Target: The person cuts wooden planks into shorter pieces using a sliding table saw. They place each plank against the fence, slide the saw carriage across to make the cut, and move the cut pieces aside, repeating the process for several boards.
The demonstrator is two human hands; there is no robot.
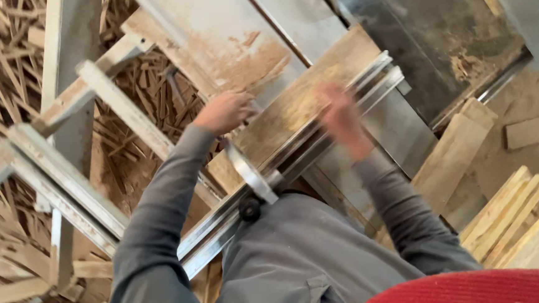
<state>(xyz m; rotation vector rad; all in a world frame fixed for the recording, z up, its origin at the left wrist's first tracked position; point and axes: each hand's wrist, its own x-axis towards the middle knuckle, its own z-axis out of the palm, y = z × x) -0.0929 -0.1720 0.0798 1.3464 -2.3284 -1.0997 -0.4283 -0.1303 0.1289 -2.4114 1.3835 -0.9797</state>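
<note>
A wooden board (298, 106) lies slantwise on a dusty metal machine table (224, 29), along a long metal guide rail (310, 148). My left hand (225, 112) curls over the board's left end, fingers closed on its edge. Blurred by motion, my right hand (342, 121) rests flat on top of the board beside the rail, with nothing in its grasp. Both arms are in grey sleeves. A curved metal handle (251, 174) with a black knob (249, 209) sits on the rail just in front of my body.
A heap of thin wood offcuts (2, 68) covers the floor at left, under a pale metal frame (65, 182). A loose plank (456, 146) leans at right, with a stack of planks (517, 223) beyond it. Sawdust lies on the table.
</note>
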